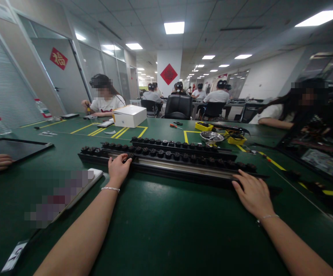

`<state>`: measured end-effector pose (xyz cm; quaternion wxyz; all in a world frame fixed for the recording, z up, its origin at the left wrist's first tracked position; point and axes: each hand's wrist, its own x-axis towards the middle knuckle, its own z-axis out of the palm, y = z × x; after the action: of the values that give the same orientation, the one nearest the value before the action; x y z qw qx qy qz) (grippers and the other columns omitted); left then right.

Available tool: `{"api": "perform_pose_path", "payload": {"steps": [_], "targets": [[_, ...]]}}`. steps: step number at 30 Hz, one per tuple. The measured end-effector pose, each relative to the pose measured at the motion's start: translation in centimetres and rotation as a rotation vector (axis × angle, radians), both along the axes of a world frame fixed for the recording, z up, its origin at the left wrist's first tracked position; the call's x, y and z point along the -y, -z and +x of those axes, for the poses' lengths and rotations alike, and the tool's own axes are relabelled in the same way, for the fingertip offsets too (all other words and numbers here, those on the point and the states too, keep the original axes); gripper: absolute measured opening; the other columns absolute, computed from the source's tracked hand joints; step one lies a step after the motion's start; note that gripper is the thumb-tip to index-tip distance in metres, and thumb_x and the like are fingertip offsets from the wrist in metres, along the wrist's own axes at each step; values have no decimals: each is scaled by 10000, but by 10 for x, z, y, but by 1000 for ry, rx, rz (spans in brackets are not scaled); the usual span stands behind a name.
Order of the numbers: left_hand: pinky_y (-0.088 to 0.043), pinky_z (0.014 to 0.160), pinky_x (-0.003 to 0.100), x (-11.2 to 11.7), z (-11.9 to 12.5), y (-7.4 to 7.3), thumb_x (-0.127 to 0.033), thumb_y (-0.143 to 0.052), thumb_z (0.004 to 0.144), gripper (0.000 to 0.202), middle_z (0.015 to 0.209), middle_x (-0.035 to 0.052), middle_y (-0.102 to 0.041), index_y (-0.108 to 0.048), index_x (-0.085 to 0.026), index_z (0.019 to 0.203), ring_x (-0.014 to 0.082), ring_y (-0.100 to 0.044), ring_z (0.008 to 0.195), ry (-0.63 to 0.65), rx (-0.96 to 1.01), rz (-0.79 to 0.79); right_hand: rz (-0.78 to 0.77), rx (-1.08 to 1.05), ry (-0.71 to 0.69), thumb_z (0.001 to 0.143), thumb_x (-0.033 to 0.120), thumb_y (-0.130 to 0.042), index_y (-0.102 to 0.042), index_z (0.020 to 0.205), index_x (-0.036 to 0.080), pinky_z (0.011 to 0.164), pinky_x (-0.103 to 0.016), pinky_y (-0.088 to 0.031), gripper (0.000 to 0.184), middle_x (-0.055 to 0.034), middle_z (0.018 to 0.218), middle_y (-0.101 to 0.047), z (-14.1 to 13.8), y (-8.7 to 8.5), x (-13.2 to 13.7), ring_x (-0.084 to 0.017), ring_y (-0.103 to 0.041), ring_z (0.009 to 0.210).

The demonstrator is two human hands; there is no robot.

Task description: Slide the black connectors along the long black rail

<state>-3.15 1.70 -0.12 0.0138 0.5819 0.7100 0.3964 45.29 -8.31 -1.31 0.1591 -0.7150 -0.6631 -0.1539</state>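
Knobbed black rail (166, 164), tabletop (166, 234): my left hand (119, 169) works a knob (131, 156), grip I cannot tell; right hand (253, 193), open flat, braces the right end; next move, I judge, wants steadiness.

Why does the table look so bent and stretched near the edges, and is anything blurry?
Head view: a wide lens bows the green table and stretches the forearms; ceiling panels give even light and a faint sheen by the black rail; the left hand and right hand look sharp, the far room softer.
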Motion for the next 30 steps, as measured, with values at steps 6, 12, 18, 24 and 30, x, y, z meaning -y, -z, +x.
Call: {"api": "perform_pose_path", "payload": {"steps": [6,12,18,24,30], "targets": [[-186,1098,462,-1,0,2,-391,-512,795,292,1058,64,-707,-601,-219,1014,229,-618,1060,7,-8,17,20,12,-5,894,543,-214,-608,1153,180,1044,-528,-279,595,-101,1346,-511,0,1,0,-284,-450,1224],[-213,1085,454,-1,1,2,-394,-518,791,308,1064,68,-704,-612,-211,1020,237,-611,1070,0,-25,11,35,17,-8,896,536,-225,-609,1141,187,1042,-527,-278,574,-95,1349,-508,-1,1,1,-282,-454,1214],[-249,1078,410,1,5,-2,-397,-521,784,321,1042,74,-711,-624,-200,1016,232,-623,1047,33,-48,19,16,-1,-4,891,544,-233,-611,1148,186,1042,-533,-277,581,-99,1348,-508,-2,-1,1,-286,-448,1220],[-253,1077,409,0,6,-1,-401,-521,785,322,1038,75,-712,-628,-207,1018,224,-633,1026,47,-55,24,7,6,-6,893,537,-232,-611,1153,173,1039,-535,-283,587,-110,1346,-507,-3,-3,1,-291,-449,1217],[-246,1081,419,1,7,-2,-399,-526,781,308,1030,68,-715,-628,-220,1009,230,-630,1032,39,-42,19,8,1,-5,892,541,-236,-609,1158,180,1045,-532,-278,583,-104,1347,-507,-3,-3,2,-288,-441,1227]]}}
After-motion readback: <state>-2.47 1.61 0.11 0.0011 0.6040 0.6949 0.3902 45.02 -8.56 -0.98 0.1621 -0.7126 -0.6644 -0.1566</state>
